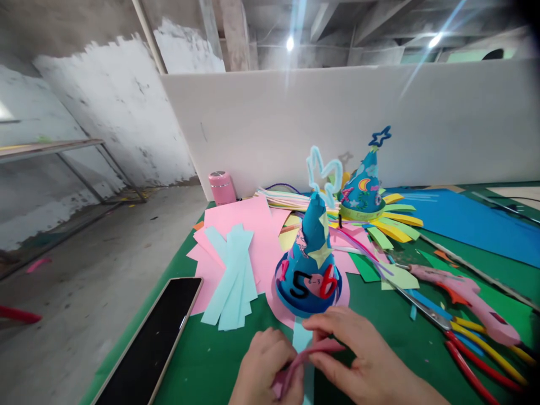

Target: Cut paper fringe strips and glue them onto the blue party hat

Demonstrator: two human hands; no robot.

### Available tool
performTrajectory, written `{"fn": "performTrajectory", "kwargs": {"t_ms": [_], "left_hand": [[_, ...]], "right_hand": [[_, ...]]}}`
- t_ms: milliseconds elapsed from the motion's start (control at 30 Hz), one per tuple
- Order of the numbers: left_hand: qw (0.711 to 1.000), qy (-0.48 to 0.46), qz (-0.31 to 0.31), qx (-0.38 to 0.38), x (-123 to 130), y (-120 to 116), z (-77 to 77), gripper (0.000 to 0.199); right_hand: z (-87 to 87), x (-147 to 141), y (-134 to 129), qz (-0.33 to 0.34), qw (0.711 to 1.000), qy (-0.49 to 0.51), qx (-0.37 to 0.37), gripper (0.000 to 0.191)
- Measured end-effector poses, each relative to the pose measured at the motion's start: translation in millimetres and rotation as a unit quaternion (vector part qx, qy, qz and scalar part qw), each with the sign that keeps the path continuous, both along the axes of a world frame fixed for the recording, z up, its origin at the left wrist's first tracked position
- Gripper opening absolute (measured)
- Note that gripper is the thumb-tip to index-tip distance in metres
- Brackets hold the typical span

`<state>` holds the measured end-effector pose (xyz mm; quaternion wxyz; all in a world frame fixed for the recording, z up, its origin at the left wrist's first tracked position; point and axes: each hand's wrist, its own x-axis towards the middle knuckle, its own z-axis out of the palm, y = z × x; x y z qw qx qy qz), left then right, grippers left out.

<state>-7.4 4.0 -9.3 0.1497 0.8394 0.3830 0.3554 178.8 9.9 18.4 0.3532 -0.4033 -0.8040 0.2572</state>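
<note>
Between my two hands is a pink paper strip (pixel 310 353), bent and slightly curled. My left hand (pixel 270 365) is closed around its lower end. The thumb and fingers of my right hand (pixel 358 354) pinch the strip near its other end. Just beyond stands a blue paper cone hat (pixel 312 230) with a black 5, a red 6, a pale star and a light-blue pipe-cleaner shape on top. It rests on a round pink paper piece (pixel 270 301). A light-blue paper strip (pixel 302 336) runs from the hat toward me, partly under my hands.
Light-blue strips (pixel 232 281) lie on pink sheets (pixel 236 211). A phone (pixel 156 337) lies left; scissors (pixel 441 320) and a pink glue gun (pixel 472 298) lie right. Behind stand another decorated cone hat (pixel 365 180) and a pink cylinder (pixel 222 187) on the green tabletop (pixel 202 360).
</note>
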Motion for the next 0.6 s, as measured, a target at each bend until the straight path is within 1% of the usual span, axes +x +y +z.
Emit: {"fn": "performTrajectory", "kwargs": {"t_ms": [33, 67, 100, 167, 200, 233, 300, 367, 433, 467, 533, 600], "left_hand": [[1.000, -0.001, 0.000, -0.006, 0.4, -0.5, -0.5, 0.010], [1.000, -0.002, 0.002, -0.011, 0.9, -1.2, -0.2, 0.010], [1.000, -0.004, 0.000, -0.016, 1.6, -2.0, 0.6, 0.011], [0.999, -0.013, -0.026, -0.020, 3.9, -3.1, 2.1, 0.010], [0.998, -0.019, -0.051, -0.017, 5.6, -3.4, 1.8, 0.010], [0.996, -0.025, -0.080, -0.012, 7.8, -3.3, 0.5, 0.010], [0.990, -0.045, -0.132, 0.015, 12.9, -2.5, -5.5, 0.010], [0.984, -0.077, -0.150, 0.059, 17.6, -1.0, -13.1, 0.011], [0.980, -0.102, -0.143, 0.094, 19.5, 0.4, -17.5, 0.012], [0.980, -0.098, -0.141, 0.099, 19.2, 0.8, -17.2, 0.012], [0.984, -0.064, -0.141, 0.090, 16.4, 0.4, -11.9, 0.011], [0.987, -0.030, -0.140, 0.079, 13.0, -1.3, -3.8, 0.012]], "right_hand": [[-0.4, 1.4, 0.8, -0.014, 1.000, 0.021, 0.008, 0.035], [0.0, 3.0, 2.5, -0.054, 0.997, 0.054, 0.022, 0.037], [1.3, 4.9, 5.1, -0.111, 0.989, 0.088, 0.039, 0.040], [6.5, 8.6, 13.7, -0.240, 0.959, 0.131, 0.078, 0.047], [10.0, 10.0, 19.6, -0.264, 0.954, 0.118, 0.084, 0.057], [13.5, 10.8, 26.5, -0.268, 0.955, 0.092, 0.084, 0.068], [18.8, 10.6, 41.9, -0.248, 0.966, 0.046, 0.063, 0.089], [20.2, 8.4, 57.0, -0.207, 0.977, 0.034, 0.045, 0.101], [17.9, 5.4, 68.7, -0.166, 0.984, 0.049, 0.032, 0.101], [16.2, 4.0, 72.5, -0.150, 0.986, 0.062, 0.026, 0.100], [13.7, 1.8, 75.3, -0.134, 0.987, 0.089, 0.023, 0.097], [14.4, 0.7, 72.5, -0.132, 0.986, 0.100, 0.031, 0.097]]}}
